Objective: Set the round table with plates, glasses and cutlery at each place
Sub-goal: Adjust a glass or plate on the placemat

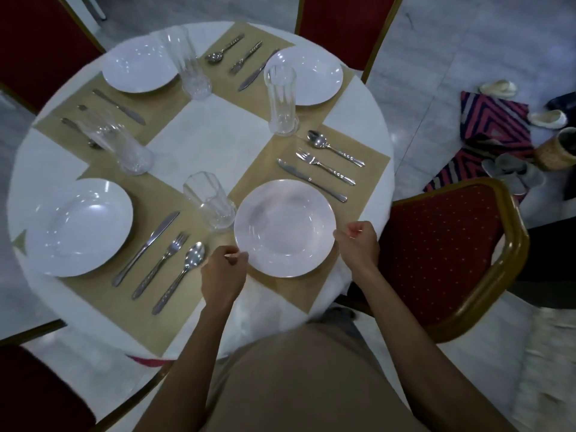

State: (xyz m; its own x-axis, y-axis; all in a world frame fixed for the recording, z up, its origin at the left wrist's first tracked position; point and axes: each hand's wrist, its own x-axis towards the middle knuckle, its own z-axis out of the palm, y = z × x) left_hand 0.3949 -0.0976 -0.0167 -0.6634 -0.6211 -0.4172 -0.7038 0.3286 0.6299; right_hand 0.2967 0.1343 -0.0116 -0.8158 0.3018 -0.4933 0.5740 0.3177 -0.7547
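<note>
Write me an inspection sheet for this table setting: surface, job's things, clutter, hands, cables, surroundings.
Surface: round table under a white cloth, with four tan placemats.
Job's things: four white plates, four glasses and four knife-fork-spoon sets, one at each place; the far-left set is partly hidden behind a glass.
Clutter: nothing seen.
Hands: left hand and right hand each pinch the rim of the near-right plate, on opposite sides.
Cables: nothing seen.
Surroundings: red chairs with gold frames; striped mat, slippers and woven basket on the floor.

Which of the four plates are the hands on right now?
The near-right plate: the left hand and right hand grip its opposite edges; no hand touches the rest.
</note>
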